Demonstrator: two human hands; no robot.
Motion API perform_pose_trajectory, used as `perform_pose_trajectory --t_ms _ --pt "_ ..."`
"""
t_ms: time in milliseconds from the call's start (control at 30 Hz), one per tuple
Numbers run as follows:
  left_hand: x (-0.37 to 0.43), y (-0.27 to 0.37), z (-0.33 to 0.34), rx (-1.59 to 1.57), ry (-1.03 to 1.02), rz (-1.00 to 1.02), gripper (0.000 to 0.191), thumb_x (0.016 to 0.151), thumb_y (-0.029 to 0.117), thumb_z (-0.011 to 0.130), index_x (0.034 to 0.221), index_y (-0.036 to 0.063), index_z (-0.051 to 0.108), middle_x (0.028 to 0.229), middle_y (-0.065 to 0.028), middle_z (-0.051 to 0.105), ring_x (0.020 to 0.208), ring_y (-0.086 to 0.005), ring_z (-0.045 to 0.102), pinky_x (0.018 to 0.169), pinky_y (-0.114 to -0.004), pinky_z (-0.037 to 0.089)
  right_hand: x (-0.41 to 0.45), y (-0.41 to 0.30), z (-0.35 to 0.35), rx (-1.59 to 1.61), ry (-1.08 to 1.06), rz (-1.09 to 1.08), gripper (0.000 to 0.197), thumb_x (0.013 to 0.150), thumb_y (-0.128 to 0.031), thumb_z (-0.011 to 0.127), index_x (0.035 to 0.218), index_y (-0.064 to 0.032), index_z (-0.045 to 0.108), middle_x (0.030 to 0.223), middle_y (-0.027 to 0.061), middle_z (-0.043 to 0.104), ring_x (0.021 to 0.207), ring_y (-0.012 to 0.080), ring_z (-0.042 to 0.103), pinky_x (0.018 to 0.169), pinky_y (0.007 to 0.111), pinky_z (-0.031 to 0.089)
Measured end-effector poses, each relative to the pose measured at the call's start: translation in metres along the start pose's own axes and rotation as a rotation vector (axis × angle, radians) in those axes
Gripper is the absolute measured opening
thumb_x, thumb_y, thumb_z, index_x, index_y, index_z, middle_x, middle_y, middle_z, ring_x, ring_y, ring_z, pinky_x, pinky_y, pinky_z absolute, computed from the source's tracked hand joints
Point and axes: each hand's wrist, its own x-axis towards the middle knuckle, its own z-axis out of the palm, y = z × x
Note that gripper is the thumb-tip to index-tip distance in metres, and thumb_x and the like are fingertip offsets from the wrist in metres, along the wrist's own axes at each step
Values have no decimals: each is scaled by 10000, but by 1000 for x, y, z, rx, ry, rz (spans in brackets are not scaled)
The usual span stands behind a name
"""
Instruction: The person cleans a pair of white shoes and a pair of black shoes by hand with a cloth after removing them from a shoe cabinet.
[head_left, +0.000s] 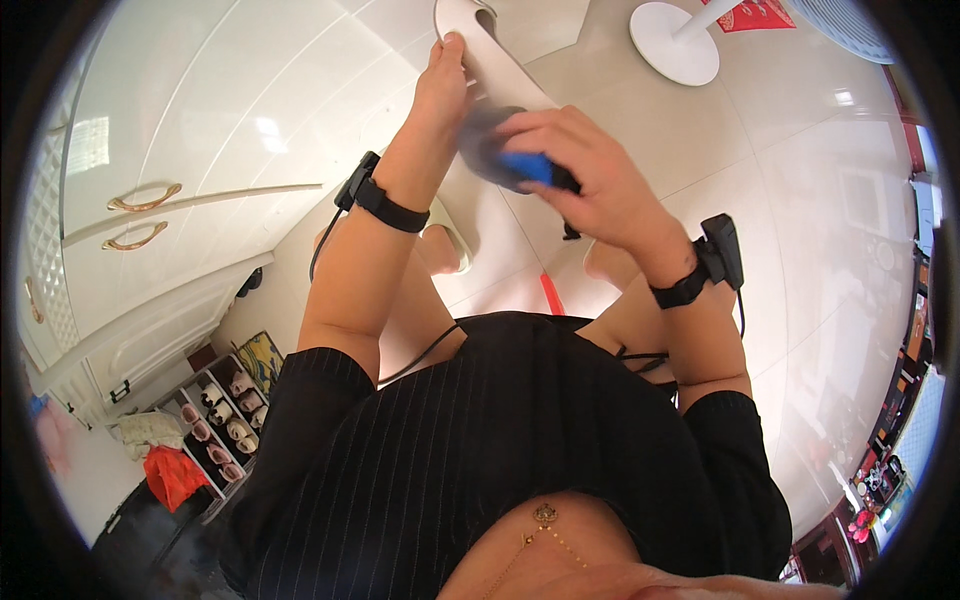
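Note:
At the top centre, my left hand (444, 84) grips the edge of a long, pale, flat object (487, 49) with a rounded end and a dark-edged opening. What that object is, I cannot tell. Just to its right, my right hand (596, 176) has its fingers closed around a blue and black handheld thing (529, 166), whose dark round part is blurred and overlaps the pale object's lower end. A black strap with a small device sits on each of my wrists. Between my legs, a red strip-like thing (553, 294) shows, partly hidden by my black clothing.
White cabinets with gold handles (144, 199) stand at the left. Below them is a rack of shoes (225, 420) beside a red bag (172, 476). A white round stand base (675, 43) rests on the tiled floor at the upper right. Cables hang from both wrist devices.

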Motion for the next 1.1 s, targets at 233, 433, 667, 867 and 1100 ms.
perform_pose_trajectory --t_ms 233,433,667,867,1100 --pt "17 -5 2 -348 -95 5 612 1084 431 314 1419 -79 365 1372 -280 508 1273 -349 540 1027 -526 477 -4 0 5 -193 -87 -48 407 685 35 720 1037 -157 656 1200 -35 637 1011 269 572 847 368 528" --pt "11 13 0 -748 -353 -207 534 1093 409 185 1458 65 368 1339 -247 547 1220 -415 566 1031 -527 481 -14 14 -24 -36 -100 56 387 701 51 709 1046 -115 655 1170 11 653 1011 280 573 849 353 510" --pt "14 5 -7 -759 -653 -283 596 1076 478 172 1359 72 504 1264 -210 604 1184 -370 592 1026 -521 477 -12 21 -35 28 350 274 341 805 22 687 1135 -33 625 1179 120 634 1057 318 589 925 365 490" --pt "-14 10 18 -677 -691 -349 575 1038 490 364 1283 14 574 1237 -192 644 1119 -329 647 969 -470 544 0 -1 -19 -295 269 -114 387 723 7 705 1087 -120 673 1230 69 606 1020 301 588 880 373 518" --pt "-26 26 18 -214 -549 -268 513 979 448 491 1169 -4 641 1007 -121 704 848 -212 693 707 -327 584 -3 40 -33 -466 345 154 360 776 13 705 1120 -89 679 1213 73 598 1119 294 575 944 373 487"
